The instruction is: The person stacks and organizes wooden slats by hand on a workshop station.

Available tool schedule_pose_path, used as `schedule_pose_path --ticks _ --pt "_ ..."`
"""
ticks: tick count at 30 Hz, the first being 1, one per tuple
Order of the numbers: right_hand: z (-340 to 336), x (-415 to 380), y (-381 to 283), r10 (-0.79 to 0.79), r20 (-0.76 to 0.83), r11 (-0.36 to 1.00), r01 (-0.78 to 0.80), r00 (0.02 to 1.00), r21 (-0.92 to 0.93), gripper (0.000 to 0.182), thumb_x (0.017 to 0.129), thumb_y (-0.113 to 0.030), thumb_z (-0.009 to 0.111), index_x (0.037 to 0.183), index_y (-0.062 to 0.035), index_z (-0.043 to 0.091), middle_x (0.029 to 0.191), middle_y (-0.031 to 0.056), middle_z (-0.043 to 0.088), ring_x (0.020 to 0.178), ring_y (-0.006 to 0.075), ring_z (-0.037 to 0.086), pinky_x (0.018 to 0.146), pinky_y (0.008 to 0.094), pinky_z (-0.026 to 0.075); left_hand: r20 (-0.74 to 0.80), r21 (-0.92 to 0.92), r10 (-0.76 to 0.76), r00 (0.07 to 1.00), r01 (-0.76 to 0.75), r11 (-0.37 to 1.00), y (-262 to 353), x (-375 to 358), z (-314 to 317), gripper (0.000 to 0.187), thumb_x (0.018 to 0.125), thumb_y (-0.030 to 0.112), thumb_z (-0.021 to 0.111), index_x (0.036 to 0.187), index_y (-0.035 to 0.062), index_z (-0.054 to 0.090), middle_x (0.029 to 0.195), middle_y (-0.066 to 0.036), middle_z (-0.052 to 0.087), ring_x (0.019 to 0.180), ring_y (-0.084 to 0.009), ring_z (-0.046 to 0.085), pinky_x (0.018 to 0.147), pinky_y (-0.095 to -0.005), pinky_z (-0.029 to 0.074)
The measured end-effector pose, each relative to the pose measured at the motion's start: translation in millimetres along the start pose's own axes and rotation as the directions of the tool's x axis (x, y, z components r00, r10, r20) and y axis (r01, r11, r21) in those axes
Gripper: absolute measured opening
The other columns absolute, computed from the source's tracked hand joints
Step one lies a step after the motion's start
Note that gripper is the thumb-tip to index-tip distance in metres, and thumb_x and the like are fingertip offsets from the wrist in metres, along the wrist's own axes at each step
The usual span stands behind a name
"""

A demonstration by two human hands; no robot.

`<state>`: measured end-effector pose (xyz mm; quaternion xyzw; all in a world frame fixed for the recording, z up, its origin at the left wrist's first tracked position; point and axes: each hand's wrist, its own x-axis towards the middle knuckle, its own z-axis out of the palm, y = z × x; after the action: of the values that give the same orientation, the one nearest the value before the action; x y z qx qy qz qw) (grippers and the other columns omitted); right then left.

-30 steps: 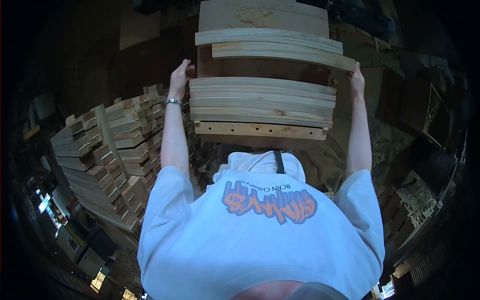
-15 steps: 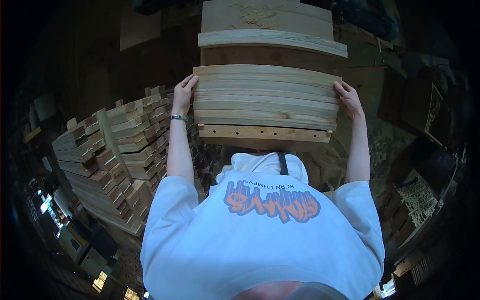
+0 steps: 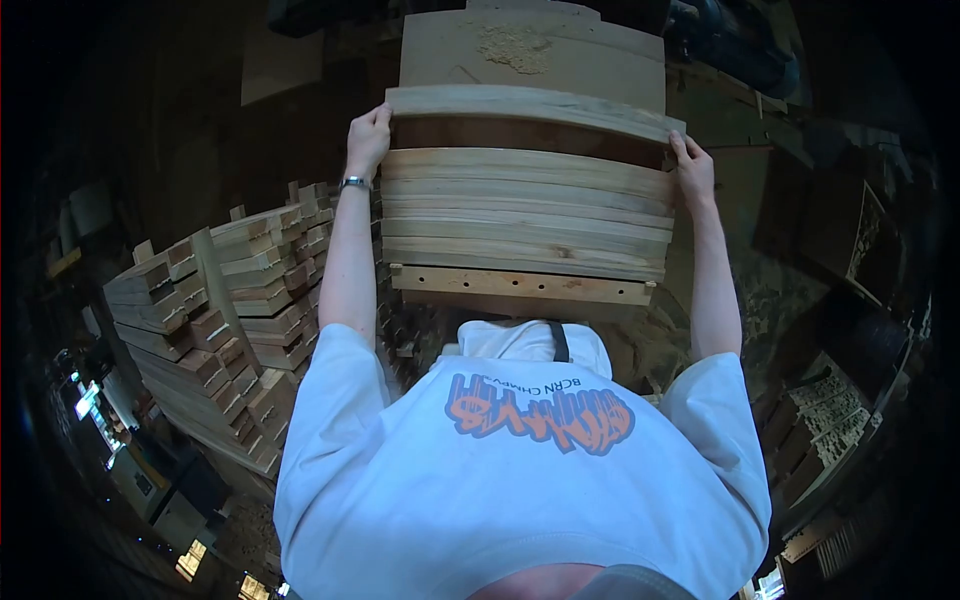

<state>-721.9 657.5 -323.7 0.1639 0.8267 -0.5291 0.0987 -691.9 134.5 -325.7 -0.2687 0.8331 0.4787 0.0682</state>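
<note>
A single long wooden plank [image 3: 530,104] lies across the far part of the bench, gripped at both ends. My left hand [image 3: 369,140], with a watch at the wrist, is closed on its left end. At its right end, my right hand [image 3: 692,166] grips with thumb and fingers. Nearer to me, several planks [image 3: 525,205] lie side by side in a tight row, separated from the held plank by a dark gap. A wooden strip with several dark holes [image 3: 535,284] runs along the near side of that row.
A tall stack of wooden pieces [image 3: 235,300] stands at the left. Behind the held plank is a pale board [image 3: 590,60] with a sawdust pile [image 3: 515,47] on it. A dark machine part [image 3: 735,50] is at the far right. More stacked wood [image 3: 830,410] sits at the lower right.
Both hands have moved forward from the ends of the plank row to the separate far plank. That plank now sits slightly nearer and further left.
</note>
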Motion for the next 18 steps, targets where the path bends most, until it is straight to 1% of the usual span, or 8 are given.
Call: schedule_pose_path --ticks 1,3,4,6,9,12,16,18 --pt "-7 -5 3 0.065 0.076 0.992 -0.072 0.995 0.104 0.049 0.088 -0.037 0.07 0.118 0.0012 0.065 0.106 0.0074 0.069 0.1 0.0116 0.06 0.089 0.025 0.044 0.004 0.007 -0.004 1.0 0.004 1.0 -7 -9 -4 0.046 0.096 0.037 0.057 0.11 -0.0049 0.067 0.106 -0.011 0.07 0.101 -0.0156 0.063 0.091 -0.0304 0.048" --pt "-17 -21 7 0.083 0.128 0.99 -0.097 0.988 0.105 0.05 0.087 -0.037 0.071 0.119 0.0011 0.064 0.109 0.0073 0.068 0.101 0.0114 0.06 0.091 0.0251 0.044 0.019 -0.248 0.022 1.0 -0.016 0.969 -20 -30 -10 0.04 0.094 0.029 0.062 0.117 -0.0036 0.065 0.112 -0.009 0.068 0.104 -0.0147 0.061 0.093 -0.0286 0.047" --pt "-20 -28 9 0.097 0.179 0.987 -0.118 0.979 0.106 0.051 0.087 -0.036 0.071 0.121 0.001 0.063 0.112 0.0072 0.067 0.103 0.0113 0.059 0.092 0.0253 0.043 0.022 -0.244 0.022 1.0 -0.016 0.97 -28 -38 -12 0.04 0.094 0.029 0.062 0.117 -0.0036 0.065 0.112 -0.009 0.068 0.104 -0.0147 0.061 0.093 -0.0286 0.047" --pt "-22 -35 13 0.105 0.192 0.983 -0.131 0.976 0.128 0.052 0.086 -0.036 0.072 0.121 0.0011 0.063 0.113 0.0072 0.067 0.104 0.0117 0.059 0.093 0.0255 0.043 0.16 -0.521 -0.08 0.984 0.153 0.84 -39 -53 -17 0.04 0.092 0.024 0.065 0.122 -0.003 0.061 0.117 -0.008 0.065 0.107 -0.0144 0.06 0.094 -0.0281 0.046" --pt "-21 -35 17 0.106 0.216 0.974 -0.144 0.971 0.173 0.053 0.085 -0.035 0.074 0.122 0.0013 0.062 0.115 0.0071 0.066 0.105 0.0124 0.058 0.094 0.0258 0.042 0.184 -0.552 -0.094 0.978 0.182 0.814 -39 -54 -19 0.042 0.091 0.023 0.065 0.124 -0.0028 0.059 0.12 -0.007 0.064 0.109 -0.0146 0.058 0.095 -0.0301 0.045" --pt "-23 -37 13 0.049 0.224 0.981 -0.088 0.973 0.171 0.051 0.085 -0.034 0.074 0.122 0.0011 0.063 0.114 0.007 0.066 0.105 0.0122 0.058 0.093 0.0256 0.043 0.203 -0.536 -0.122 0.972 0.215 0.817 -34 -54 -23 0.041 0.091 0.022 0.065 0.123 -0.0022 0.06 0.119 -0.007 0.064 0.108 -0.0155 0.058 0.095 -0.0318 0.045" --pt "-25 -29 8 0.028 0.248 0.992 -0.057 0.968 0.112 0.052 0.085 -0.036 0.073 0.121 0.0006 0.063 0.113 0.0067 0.066 0.104 0.0119 0.059 0.092 0.0253 0.044 0.214 -0.54 -0.133 0.968 0.231 0.81 -32 -50 -21 0.039 0.092 0.025 0.064 0.12 -0.0016 0.062 0.118 -0.008 0.064 0.108 -0.0173 0.058 0.097 -0.0345 0.044" --pt "-25 -31 3 0.134 0.212 0.991 -0.129 0.968 -0.038 0.053 0.085 -0.038 0.073 0.12 0.0002 0.064 0.11 0.006 0.067 0.104 0.0114 0.058 0.092 0.0251 0.043 0.213 -0.562 -0.126 0.969 0.227 0.796 -32 -46 -18 0.036 0.091 0.022 0.063 0.118 -0.0026 0.063 0.118 -0.01 0.064 0.109 -0.0206 0.058 0.098 -0.0355 0.043"
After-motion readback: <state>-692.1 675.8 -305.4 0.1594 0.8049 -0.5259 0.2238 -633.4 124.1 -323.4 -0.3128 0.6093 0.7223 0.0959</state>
